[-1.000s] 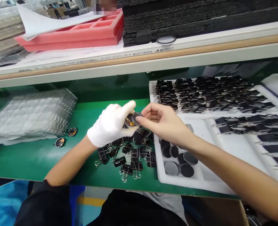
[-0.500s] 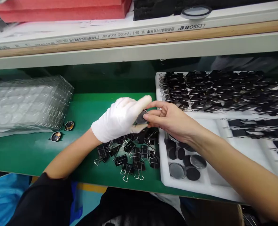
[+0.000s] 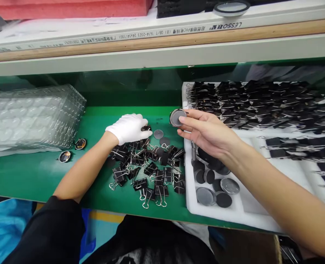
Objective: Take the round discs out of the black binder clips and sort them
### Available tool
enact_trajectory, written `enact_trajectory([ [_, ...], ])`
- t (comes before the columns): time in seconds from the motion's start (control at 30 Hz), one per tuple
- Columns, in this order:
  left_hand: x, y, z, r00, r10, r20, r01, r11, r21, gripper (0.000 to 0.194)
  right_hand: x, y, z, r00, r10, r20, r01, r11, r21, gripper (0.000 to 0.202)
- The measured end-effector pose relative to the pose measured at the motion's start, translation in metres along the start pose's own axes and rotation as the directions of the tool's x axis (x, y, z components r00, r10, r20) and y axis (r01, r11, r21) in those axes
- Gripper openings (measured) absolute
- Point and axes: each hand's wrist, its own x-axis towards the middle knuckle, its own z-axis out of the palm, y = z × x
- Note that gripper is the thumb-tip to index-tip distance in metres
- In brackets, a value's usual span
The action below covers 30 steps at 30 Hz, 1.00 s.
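My left hand, in a white glove, is at the far side of a pile of black binder clips on the green table. Its thumb and fingers close around a binder clip, partly hidden by the glove. My bare right hand pinches a round part with a metal rim and a grey disc face, raised above the table. Between the hands lie a clear disc and a dark disc, just behind the clips.
At right, a white foam tray holds loose discs and rows of clipped black pieces. Stacked clear plastic trays stand at left, beside two small round parts. A shelf edge runs across the back.
My left hand has left the round part and moved left and down to the clips, taking hold of one. My right hand keeps the round part, now slightly higher and farther right.
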Motion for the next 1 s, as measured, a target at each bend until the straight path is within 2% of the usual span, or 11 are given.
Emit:
enact_trajectory([
  [0.1,-0.004,0.000,-0.008,0.997,-0.034,-0.067,0.033,0.999,-0.024,0.038,-0.001,0.000,0.000,1.000,0.015,0.008,-0.016,1.000,0.019,0.028],
  [0.2,-0.016,0.005,-0.026,0.986,-0.093,-0.141,0.060,0.973,-0.223,0.040,-0.003,0.001,0.000,0.996,-0.033,0.087,0.036,0.999,-0.038,0.030],
  [0.3,-0.029,0.022,-0.038,0.969,-0.059,-0.241,-0.055,0.896,-0.441,0.046,-0.006,0.007,0.002,0.967,-0.117,0.224,0.156,0.974,-0.162,0.035],
  [0.37,-0.034,0.035,-0.038,0.942,-0.050,-0.333,-0.125,0.865,-0.485,0.050,-0.008,0.012,0.003,0.938,-0.157,0.309,0.230,0.949,-0.216,0.035],
  [0.47,-0.039,0.050,-0.033,0.906,-0.069,-0.418,-0.157,0.861,-0.483,0.055,-0.011,0.020,0.006,0.892,-0.241,0.382,0.350,0.903,-0.249,0.029],
  [0.6,-0.041,0.051,-0.032,0.868,-0.085,-0.489,-0.226,0.809,-0.542,0.054,-0.015,0.022,0.008,0.869,-0.373,0.324,0.463,0.844,-0.270,0.024],
  [0.7,-0.043,0.045,-0.043,0.895,-0.082,-0.439,-0.234,0.752,-0.616,0.042,-0.016,0.015,0.005,0.858,-0.420,0.296,0.492,0.838,-0.236,0.021],
  [0.77,-0.045,0.041,-0.051,0.929,-0.043,-0.367,-0.208,0.760,-0.616,0.034,-0.016,0.007,0.001,0.838,-0.445,0.318,0.523,0.821,-0.228,0.020],
  [0.8,-0.046,0.040,-0.053,0.939,-0.015,-0.343,-0.208,0.772,-0.601,0.037,-0.017,0.003,0.000,0.826,-0.452,0.337,0.539,0.808,-0.239,0.019],
  [0.87,-0.047,0.040,-0.056,0.938,0.035,-0.346,-0.239,0.787,-0.569,0.047,-0.017,-0.003,-0.003,0.810,-0.449,0.379,0.563,0.777,-0.283,0.018],
  [1.0,-0.047,0.044,-0.050,0.915,0.065,-0.398,-0.292,0.789,-0.541,0.051,-0.017,-0.008,-0.005,0.802,-0.406,0.437,0.564,0.757,-0.331,0.016],
])
